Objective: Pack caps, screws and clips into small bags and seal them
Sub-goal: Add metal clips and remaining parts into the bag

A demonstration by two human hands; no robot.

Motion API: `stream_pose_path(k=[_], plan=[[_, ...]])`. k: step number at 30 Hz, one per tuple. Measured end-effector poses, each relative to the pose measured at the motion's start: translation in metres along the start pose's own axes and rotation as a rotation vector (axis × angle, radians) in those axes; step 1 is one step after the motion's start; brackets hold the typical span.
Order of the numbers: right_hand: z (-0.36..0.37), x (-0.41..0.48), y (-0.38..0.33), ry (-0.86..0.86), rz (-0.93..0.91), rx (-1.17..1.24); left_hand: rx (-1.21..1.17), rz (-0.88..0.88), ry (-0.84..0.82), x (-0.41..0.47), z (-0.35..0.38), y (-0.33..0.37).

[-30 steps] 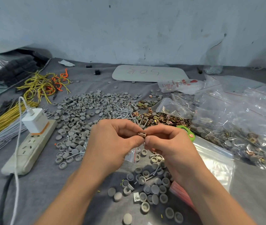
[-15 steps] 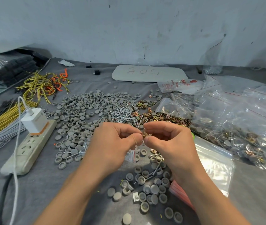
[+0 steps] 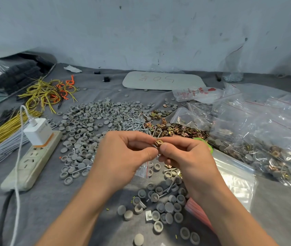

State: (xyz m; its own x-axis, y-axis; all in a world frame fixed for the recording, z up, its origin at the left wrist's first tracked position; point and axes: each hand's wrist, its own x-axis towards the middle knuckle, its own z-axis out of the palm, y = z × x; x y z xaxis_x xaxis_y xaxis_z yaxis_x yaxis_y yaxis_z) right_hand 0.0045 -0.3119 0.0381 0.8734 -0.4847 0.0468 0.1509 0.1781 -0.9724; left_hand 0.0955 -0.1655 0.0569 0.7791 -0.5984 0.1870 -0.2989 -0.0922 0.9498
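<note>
Clear bags (image 3: 258, 139) on the right full of caps and clips, flat bag (image 3: 235, 176) beside the right wrist, left hand (image 3: 123, 155) and right hand (image 3: 185, 157) close together above loose gray caps (image 3: 164, 206), curled fingertips of both pinching one gold clip (image 3: 158, 142)

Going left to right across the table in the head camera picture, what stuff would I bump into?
First yellow wires → white charger → grey caps → screws → brass clips → filled bags.
</note>
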Motion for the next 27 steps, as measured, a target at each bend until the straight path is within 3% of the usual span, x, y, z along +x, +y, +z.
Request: stream_pose_path(k=[8,27], plan=[[-0.002,-0.001,-0.001,-0.063,0.103,0.083,0.030,-0.027,0.063,-0.002,0.003,0.005],[-0.002,-0.003,-0.007,-0.139,0.220,0.090,-0.285,-0.387,-0.075,-0.001,0.008,0.011]])
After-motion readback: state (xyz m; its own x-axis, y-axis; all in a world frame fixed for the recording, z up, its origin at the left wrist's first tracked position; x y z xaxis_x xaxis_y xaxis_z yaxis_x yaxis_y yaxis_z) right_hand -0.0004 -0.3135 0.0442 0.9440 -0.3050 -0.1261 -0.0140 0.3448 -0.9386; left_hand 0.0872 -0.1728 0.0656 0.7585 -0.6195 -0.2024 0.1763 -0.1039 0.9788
